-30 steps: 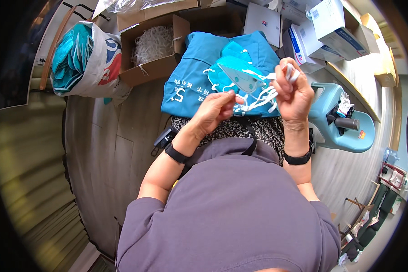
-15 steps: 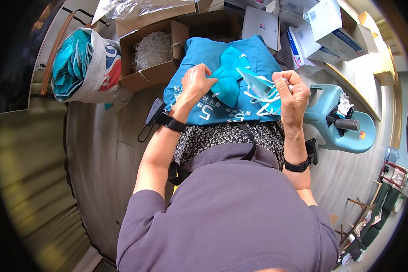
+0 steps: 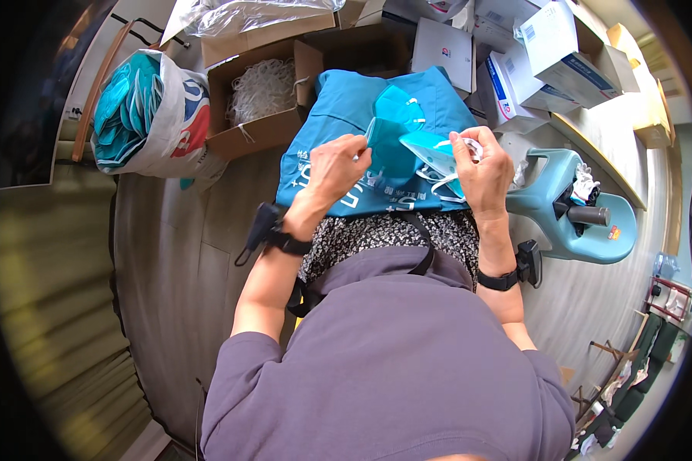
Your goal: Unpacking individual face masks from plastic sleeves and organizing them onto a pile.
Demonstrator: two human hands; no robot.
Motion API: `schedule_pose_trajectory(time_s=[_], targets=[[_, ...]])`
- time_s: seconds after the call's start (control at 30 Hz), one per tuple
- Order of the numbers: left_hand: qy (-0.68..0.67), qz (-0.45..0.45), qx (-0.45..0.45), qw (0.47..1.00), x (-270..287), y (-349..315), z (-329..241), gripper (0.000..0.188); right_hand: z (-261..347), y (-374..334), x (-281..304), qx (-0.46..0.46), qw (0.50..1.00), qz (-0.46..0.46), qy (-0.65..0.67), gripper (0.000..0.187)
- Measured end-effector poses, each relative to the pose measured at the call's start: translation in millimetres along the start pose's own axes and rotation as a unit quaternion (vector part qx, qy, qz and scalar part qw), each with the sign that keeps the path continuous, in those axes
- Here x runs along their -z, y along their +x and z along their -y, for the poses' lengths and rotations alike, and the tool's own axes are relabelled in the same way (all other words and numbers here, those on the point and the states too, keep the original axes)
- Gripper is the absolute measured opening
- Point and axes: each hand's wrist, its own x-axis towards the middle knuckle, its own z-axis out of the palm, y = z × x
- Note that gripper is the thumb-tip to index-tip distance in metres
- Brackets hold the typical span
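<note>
Plainly, holds left mask [image 3: 392, 146] and right mask [image 3: 430, 152] apart above a blue cloth [image 3: 323, 100].
Clamps the left grip [image 3: 340, 167] on the left mask by its left edge, perhaps to leave most of it free and in sight. Clamps the right grip [image 3: 484, 173] on a white strap [image 3: 475, 147], probably to control the loops [image 3: 440, 182]; hard to say, from this angle, whether also pinching the right mask. Rests a third mask [image 3: 400, 104] on the cloth beyond both grips, likely for easy reach, with the cloth spread over the lap [image 3: 384, 234] perhaps as a soft surface. Has, at left, a bag [image 3: 173, 127] of teal masks [image 3: 129, 111] just beside a box [image 3: 265, 132] of white bands [image 3: 263, 88], seemingly near enough for reaching without leaving the spot.
</note>
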Motion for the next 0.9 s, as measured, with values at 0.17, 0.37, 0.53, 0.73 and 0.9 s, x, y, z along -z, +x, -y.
schedule_pose_trajectory(time_s=[0.17,0.37,0.53,0.73,0.9], targets=[[-0.207,0.036,-0.006,0.978,53.5,5.2,-22.4,0.018,5.6,15.2,11.8,0.047,0.997,0.053,0.027,0.049],[-0.377,0.108,-0.016,0.92,71.1,2.4,-34.0,0.022,19.7,35.6,3.1,0.089,0.953,0.206,0.203,0.048],[-0.405,0.103,-0.053,0.907,78.5,-1.1,-30.0,0.021,13.1,42.1,-9.0,0.065,0.946,0.225,0.225,0.046],[-0.375,0.097,0.049,0.921,71.8,2.2,-21.2,0.028,28.3,34.1,-14.7,0.058,0.908,0.232,0.343,0.016],[-0.502,0.096,0.112,0.852,39.5,-2.1,-42.1,0.023,22.7,39.6,-31.5,0.063,0.935,0.156,0.311,0.028]])
